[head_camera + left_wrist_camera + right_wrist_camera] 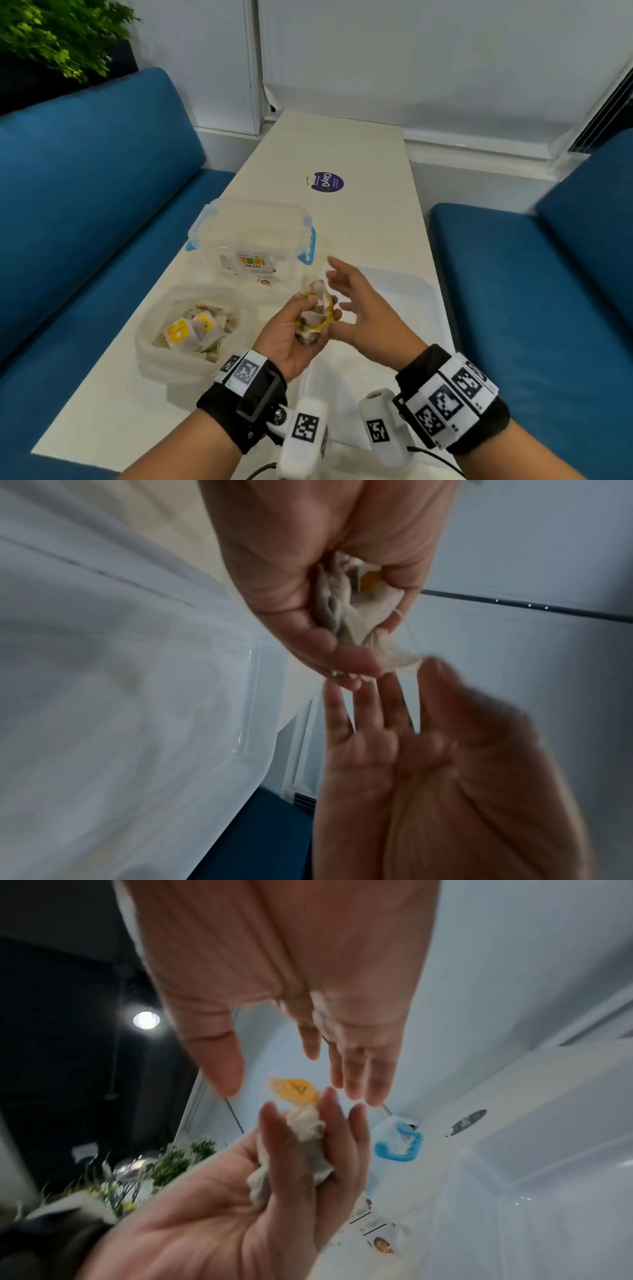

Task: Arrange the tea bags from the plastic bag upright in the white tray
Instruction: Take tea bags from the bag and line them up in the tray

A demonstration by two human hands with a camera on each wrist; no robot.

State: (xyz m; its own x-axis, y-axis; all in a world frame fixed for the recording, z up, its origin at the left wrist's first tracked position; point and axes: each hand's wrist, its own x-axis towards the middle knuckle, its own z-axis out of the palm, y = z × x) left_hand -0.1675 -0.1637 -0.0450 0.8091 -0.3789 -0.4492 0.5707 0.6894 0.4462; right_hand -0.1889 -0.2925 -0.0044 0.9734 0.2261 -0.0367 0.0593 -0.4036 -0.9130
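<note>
Left hand holds a clump of tea bags over the desk

The left hand (297, 329) fingers (339, 1123) curl round the tea bags (313, 317); the right hand (359, 308) is beside them, fingers released. More lie in the bag (191, 329), left of the tray (404, 291).

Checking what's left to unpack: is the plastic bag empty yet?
Not empty: the plastic bag lies open on the table with tea bags piled inside.
</note>
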